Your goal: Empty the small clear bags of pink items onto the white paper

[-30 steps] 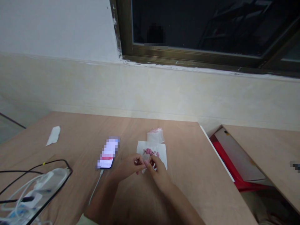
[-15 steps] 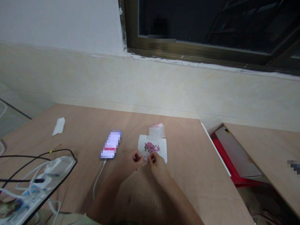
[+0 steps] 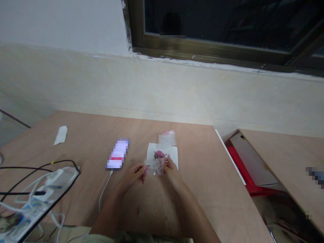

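A small clear plastic zip bag (image 3: 155,167) is stretched between my two hands. My left hand (image 3: 132,174) pinches its left side, where a pinkish-red part shows below the fingers; whether that is a strip or contents I cannot tell. At the right side of the bag, the fingers of my right hand (image 3: 172,169) are closed on its edge. Just beyond the bag, a cluster of small pink beads (image 3: 160,154) lies on a square of white paper (image 3: 174,152), partly covered by the bag. Behind the paper rests a stack of clear zip bags (image 3: 167,137) with red strips.
A phone (image 3: 117,154) with a lit screen lies left of my hands, a white cable (image 3: 102,195) plugged in. Farther left, a power strip (image 3: 60,179) carries tangled cords. A white paper scrap (image 3: 60,135) lies at the back left. Beyond the wooden table's (image 3: 215,189) right edge stands something red (image 3: 240,168).
The bag now spans my hands, which have moved slightly apart, and it shows much larger. Pinkish red appears under my left fingers. The whole view has shifted slightly.
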